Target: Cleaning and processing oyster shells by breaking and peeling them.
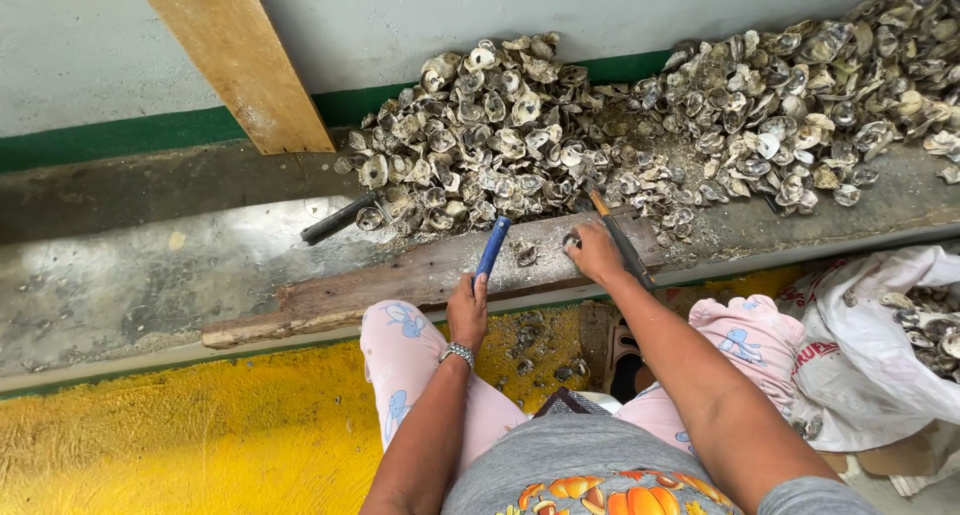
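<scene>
The left hand (467, 313) is wrapped tight around a blue-handled tool (491, 247), tip aimed toward 12 o'clock. The right hand (594, 252) pinches 1 small oyster (571, 241) down against the worn wooden plank (420, 273), steadying it for the tool. At 12 to 2 o'clock lies the shell heap (640, 125); a white sack (880, 345) sits at 4 o'clock.

- The left hand (467, 310) is closed in a fist, with the forearm stretched forward.
- The right hand (594, 253) is pressed down, fingers curled.
</scene>
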